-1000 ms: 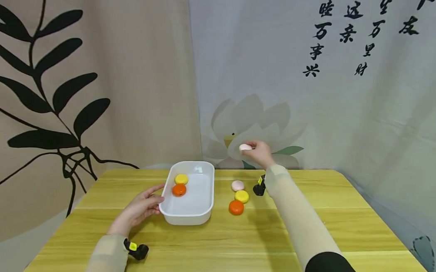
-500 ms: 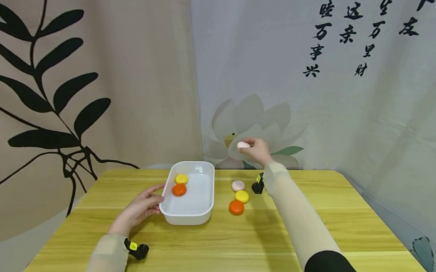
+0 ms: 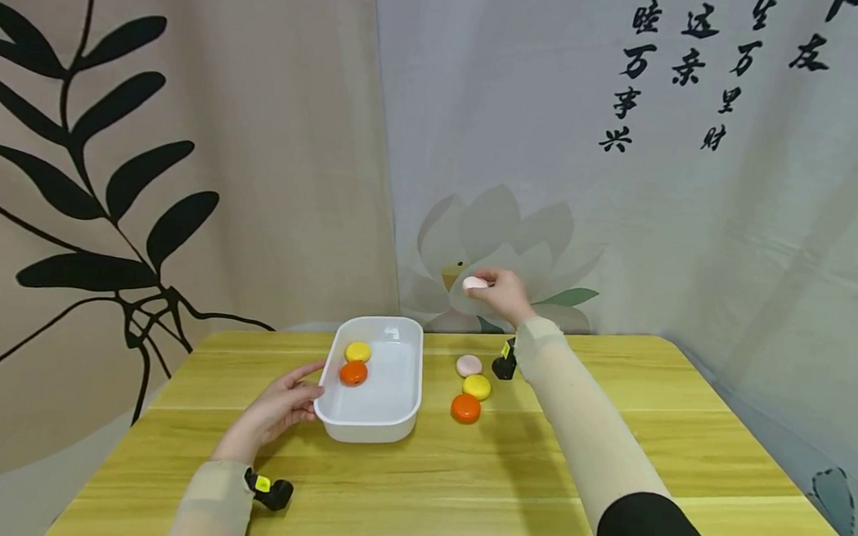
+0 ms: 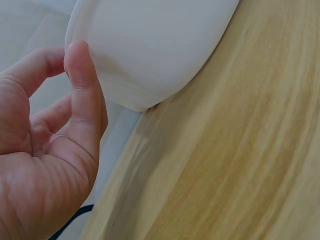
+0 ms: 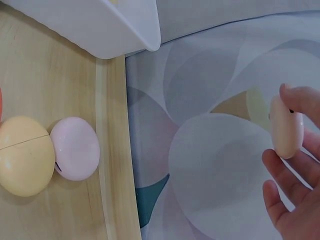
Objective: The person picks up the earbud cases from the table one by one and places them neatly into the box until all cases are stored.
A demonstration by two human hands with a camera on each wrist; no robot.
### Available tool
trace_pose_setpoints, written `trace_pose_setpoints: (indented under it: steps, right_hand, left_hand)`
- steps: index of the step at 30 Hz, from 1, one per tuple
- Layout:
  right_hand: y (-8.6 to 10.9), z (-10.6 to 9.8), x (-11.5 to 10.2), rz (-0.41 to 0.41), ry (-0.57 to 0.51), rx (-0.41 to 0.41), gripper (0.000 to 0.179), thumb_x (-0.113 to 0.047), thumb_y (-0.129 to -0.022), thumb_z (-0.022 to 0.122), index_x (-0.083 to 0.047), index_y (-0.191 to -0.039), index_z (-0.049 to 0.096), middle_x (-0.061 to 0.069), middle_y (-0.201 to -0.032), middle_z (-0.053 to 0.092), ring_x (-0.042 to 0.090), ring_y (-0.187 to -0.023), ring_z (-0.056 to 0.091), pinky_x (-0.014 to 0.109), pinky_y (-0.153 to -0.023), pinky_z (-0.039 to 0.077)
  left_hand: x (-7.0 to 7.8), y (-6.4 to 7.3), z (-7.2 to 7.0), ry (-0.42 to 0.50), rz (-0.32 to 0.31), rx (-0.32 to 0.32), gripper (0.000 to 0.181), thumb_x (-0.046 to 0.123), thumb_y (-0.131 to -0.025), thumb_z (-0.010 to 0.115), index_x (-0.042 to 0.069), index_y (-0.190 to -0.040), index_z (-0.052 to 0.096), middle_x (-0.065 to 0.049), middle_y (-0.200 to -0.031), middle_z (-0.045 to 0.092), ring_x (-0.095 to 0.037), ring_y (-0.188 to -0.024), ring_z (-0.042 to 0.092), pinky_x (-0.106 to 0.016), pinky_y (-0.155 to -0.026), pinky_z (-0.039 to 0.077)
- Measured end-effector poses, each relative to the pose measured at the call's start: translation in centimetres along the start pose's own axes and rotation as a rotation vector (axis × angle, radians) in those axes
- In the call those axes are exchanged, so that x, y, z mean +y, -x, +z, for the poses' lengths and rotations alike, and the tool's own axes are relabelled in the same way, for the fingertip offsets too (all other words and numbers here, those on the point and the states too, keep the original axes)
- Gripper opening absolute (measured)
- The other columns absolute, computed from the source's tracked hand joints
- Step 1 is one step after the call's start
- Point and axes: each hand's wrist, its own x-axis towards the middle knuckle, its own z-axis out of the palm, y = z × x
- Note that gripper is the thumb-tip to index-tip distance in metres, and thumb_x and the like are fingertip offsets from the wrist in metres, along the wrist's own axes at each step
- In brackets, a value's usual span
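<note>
My right hand pinches a pale pink rounded disc between thumb and fingers. It holds the disc on edge, above the table's far side, and small dark marks show on it. At the left, my left hand holds the near-left corner of a white rectangular tub, its thumb against the outer wall. Inside the tub lie a yellow disc and an orange disc. Right of the tub, a pink disc, a yellow disc and an orange disc form a short row.
The wooden table ends just beyond the tub. Behind it hangs a printed cloth with leaves, a lotus and writing. Black wrist-worn devices sit at the left wrist and the right wrist.
My right hand, still pinching the pink disc, has drifted slightly left and up. The left hand, tub and discs on the table stay where they were.
</note>
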Motion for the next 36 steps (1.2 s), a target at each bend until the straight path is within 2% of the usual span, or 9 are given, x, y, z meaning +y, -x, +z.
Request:
trace_pose_setpoints:
  steps: [9,22,36]
  right_hand:
    - [-0.2,0.5,-0.6,0.007,-0.01,-0.009,0.045,-0.023,-0.087,0.072,-0.005,-0.127,0.061,0.011,-0.122,0.061,0.026,-0.106,0.056,0.04,-0.088,0.049]
    - [-0.5,1.3,-1.1,-0.057,0.003,-0.021,0.04,-0.021,-0.084,0.074,-0.003,-0.119,0.066,0.012,-0.114,0.065,0.026,-0.1,0.058,0.036,-0.083,0.049]
    - [-0.6,3.3,-1.7,-0.08,-0.002,-0.033,0.05,-0.021,-0.084,0.073,0.001,-0.127,0.061,0.016,-0.12,0.063,0.028,-0.106,0.058,0.037,-0.088,0.05]
  left_hand:
    - [0.0,0.0,-0.1,-0.013,-0.001,-0.001,0.067,0.01,-0.096,0.059,0.008,-0.154,0.023,-0.015,-0.099,0.059,-0.012,-0.067,0.057,-0.021,-0.061,0.053]
    - [-0.1,0.0,0.0,-0.005,-0.004,0.007,0.067,0.008,-0.096,0.059,0.008,-0.153,0.024,-0.014,-0.098,0.06,-0.011,-0.066,0.057,-0.021,-0.06,0.053]
    - [0.0,0.1,0.0,-0.024,-0.006,0.013,0.068,0.009,-0.096,0.059,0.008,-0.153,0.024,-0.016,-0.099,0.06,-0.013,-0.068,0.057,-0.021,-0.062,0.053]
